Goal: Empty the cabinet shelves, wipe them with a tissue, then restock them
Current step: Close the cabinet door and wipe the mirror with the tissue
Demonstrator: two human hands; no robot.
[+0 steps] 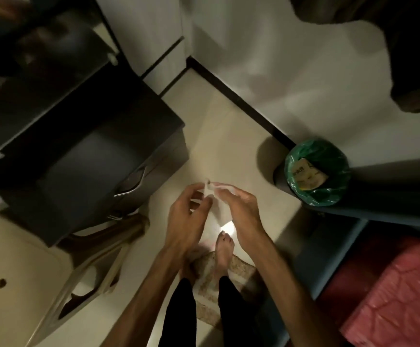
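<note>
Both hands are held out over the floor [229,136], a white tissue [219,199] between them. The left hand [186,216] pinches its top edge with curled fingers; the right hand [241,209] holds the other side. A green-lined bin [316,171] stands to the right.

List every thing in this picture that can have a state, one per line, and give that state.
Tissue: unfolded, held up between both hands above the floor.
Left hand: fingers pinch the tissue's edge.
Right hand: fingers pinch the tissue's other side.
Bin: open, lined with a green bag, a paper bag inside.
Dark cabinet: drawers closed.
Pink cover: lying on the lower right.
</note>
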